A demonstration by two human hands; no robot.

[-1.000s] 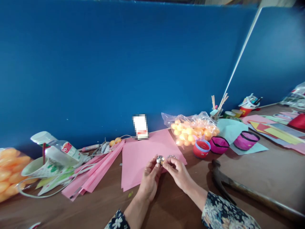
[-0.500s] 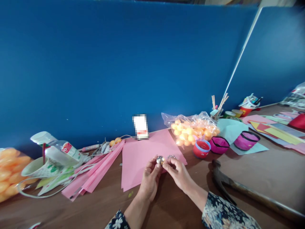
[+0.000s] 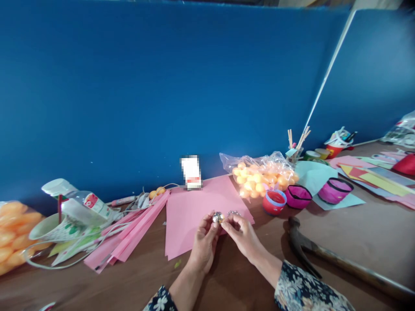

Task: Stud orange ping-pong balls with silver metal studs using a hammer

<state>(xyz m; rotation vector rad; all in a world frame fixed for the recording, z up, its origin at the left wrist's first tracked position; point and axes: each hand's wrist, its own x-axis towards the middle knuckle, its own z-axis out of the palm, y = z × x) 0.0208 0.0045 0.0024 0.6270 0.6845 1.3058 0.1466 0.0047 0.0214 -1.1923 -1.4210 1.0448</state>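
A small shiny silver ball point(image 3: 217, 217) with an orange glint on its right side is held up over the near part of the pink paper sheets point(image 3: 191, 224). My left hand point(image 3: 205, 242) grips it from the left between thumb and fingers. From the right, my right hand point(image 3: 241, 235) pinches at the ball's edge, its thumb and fingertips closed there; the exact contact is too small to make out. Just beyond the right fingers, more small silvery pieces point(image 3: 233, 213) lie on the paper, partly hidden by that hand.
A claw hammer point(image 3: 337, 255) lies at the right. Behind it stand a red cup point(image 3: 274, 202) and two magenta fabric rings point(image 3: 336, 191). A clear bag of orange balls point(image 3: 259, 177) sits near the blue partition point(image 3: 194, 86). Pink strips point(image 3: 136, 233) and a plastic bottle point(image 3: 97, 205) lie left.
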